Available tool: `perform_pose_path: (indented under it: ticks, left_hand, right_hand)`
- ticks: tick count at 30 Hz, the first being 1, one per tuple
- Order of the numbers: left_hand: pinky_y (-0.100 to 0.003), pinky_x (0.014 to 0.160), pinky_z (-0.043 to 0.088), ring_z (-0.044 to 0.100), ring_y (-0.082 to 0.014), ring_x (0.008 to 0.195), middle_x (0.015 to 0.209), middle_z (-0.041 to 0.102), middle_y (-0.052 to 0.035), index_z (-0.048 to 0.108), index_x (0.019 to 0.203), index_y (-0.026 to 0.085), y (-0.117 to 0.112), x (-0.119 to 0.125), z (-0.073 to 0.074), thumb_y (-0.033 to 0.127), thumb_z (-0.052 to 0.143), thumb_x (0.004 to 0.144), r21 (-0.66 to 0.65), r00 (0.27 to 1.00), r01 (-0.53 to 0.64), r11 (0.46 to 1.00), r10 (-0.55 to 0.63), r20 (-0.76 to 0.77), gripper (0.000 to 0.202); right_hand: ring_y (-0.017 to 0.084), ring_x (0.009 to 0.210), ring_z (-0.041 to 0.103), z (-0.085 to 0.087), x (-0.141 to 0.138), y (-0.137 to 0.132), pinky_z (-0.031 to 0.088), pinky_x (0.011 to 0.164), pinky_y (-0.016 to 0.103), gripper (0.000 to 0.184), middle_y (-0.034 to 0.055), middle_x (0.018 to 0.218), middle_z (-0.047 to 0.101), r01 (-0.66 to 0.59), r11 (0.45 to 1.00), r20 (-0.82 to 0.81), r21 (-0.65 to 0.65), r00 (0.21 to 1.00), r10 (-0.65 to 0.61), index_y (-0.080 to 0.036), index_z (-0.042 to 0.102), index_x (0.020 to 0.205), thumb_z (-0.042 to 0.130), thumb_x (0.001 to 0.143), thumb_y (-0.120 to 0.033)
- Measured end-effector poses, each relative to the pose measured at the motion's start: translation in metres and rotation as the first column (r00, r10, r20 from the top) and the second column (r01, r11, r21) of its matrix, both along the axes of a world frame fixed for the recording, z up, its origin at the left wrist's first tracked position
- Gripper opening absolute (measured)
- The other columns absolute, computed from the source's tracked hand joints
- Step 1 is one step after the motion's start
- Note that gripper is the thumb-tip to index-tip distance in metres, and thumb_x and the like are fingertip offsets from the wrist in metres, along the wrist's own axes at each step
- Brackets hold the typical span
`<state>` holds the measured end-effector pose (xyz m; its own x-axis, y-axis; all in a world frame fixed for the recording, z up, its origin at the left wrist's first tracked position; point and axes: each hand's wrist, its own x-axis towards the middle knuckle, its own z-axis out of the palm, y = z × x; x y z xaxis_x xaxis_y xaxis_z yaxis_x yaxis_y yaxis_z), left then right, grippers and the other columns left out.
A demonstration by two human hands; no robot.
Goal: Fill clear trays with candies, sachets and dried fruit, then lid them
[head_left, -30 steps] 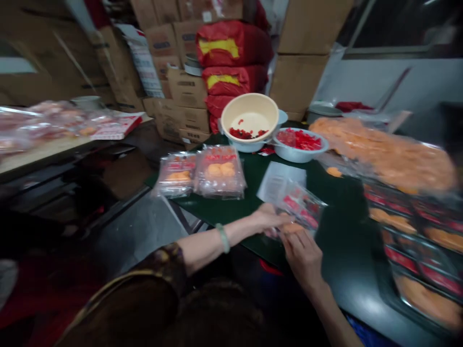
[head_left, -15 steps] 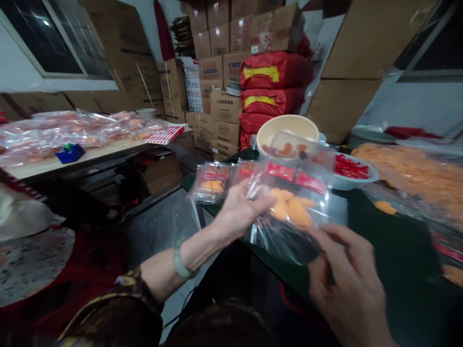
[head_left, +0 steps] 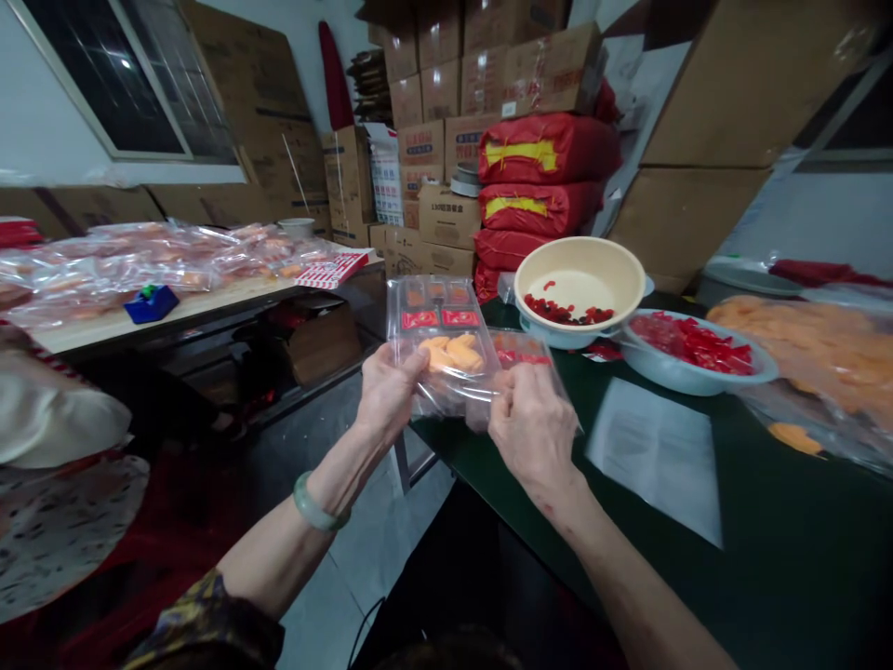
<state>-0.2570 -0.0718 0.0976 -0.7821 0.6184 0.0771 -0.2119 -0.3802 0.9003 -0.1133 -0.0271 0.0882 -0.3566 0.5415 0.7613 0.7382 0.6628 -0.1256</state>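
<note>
Here, the clear packet [head_left: 453, 354] lies between the hands [head_left: 386, 395] [head_left: 534, 423], left thumb over it.

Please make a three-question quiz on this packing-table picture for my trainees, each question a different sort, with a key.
1. Multiple choice: what holds the large heap of red pieces?
A) the cream bowl
B) the light blue bowl at the right
C) the striped red-and-white box

2. True or false: the pale green bracelet is on the person's right wrist.

3. Short answer: what colour are the pieces at the near end of the clear-wrapped pack held by the left hand?

Key:
1. B.
2. False; it is on the left wrist.
3. Orange.
</note>
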Motion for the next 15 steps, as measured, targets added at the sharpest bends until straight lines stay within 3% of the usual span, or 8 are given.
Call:
perform_pose_path:
  ticks: [5,8,13,15]
  left_hand:
    - [-0.029,0.059,0.050,0.061,-0.0155,0.058,0.072,0.064,-0.0037,0.056,0.089,0.011,0.006,0.001,-0.006,0.026,0.079,0.054,0.064,0.998,-0.054,0.997,0.052,0.025,0.044]
    - [-0.028,0.051,0.048,0.059,-0.0139,0.051,0.069,0.064,-0.0028,0.056,0.091,0.012,0.008,-0.002,-0.007,0.025,0.077,0.055,0.057,0.997,-0.064,0.996,0.062,0.037,0.044]
    - [-0.024,0.047,0.046,0.057,-0.0128,0.050,0.064,0.061,-0.0015,0.055,0.080,0.012,0.014,-0.031,-0.007,0.022,0.074,0.055,0.007,0.993,-0.120,0.993,0.120,0.019,0.033]
    - [-0.022,0.043,0.043,0.054,-0.0110,0.047,0.062,0.059,-0.0015,0.054,0.075,0.013,0.018,-0.048,-0.008,0.023,0.068,0.061,-0.091,0.991,-0.123,0.988,0.118,-0.055,0.023]
  right_hand:
    - [0.018,0.065,0.055,-0.003,-0.010,0.008,0.029,0.050,0.028,0.009,0.0057,0.073,0.060,0.080,0.997,-0.018,0.003,0.997,-0.080,-0.016,0.053,0.080,0.045,0.080,-0.016]
    - [0.019,0.067,0.056,0.000,-0.017,0.008,0.028,0.050,0.028,0.010,0.0058,0.073,0.061,0.083,0.997,0.015,0.008,0.996,-0.083,-0.017,0.054,0.080,0.044,0.081,-0.015]
    - [0.018,0.068,0.055,0.008,-0.014,0.003,0.032,0.051,0.028,0.014,0.0062,0.078,0.061,0.008,1.000,0.009,-0.025,1.000,-0.008,-0.017,0.055,0.077,0.044,0.077,-0.011]
    - [0.017,0.066,0.054,0.011,-0.002,0.009,0.036,0.054,0.027,0.016,0.0054,0.078,0.061,-0.056,0.998,-0.080,-0.041,0.995,0.053,-0.018,0.055,0.076,0.041,0.076,-0.010]
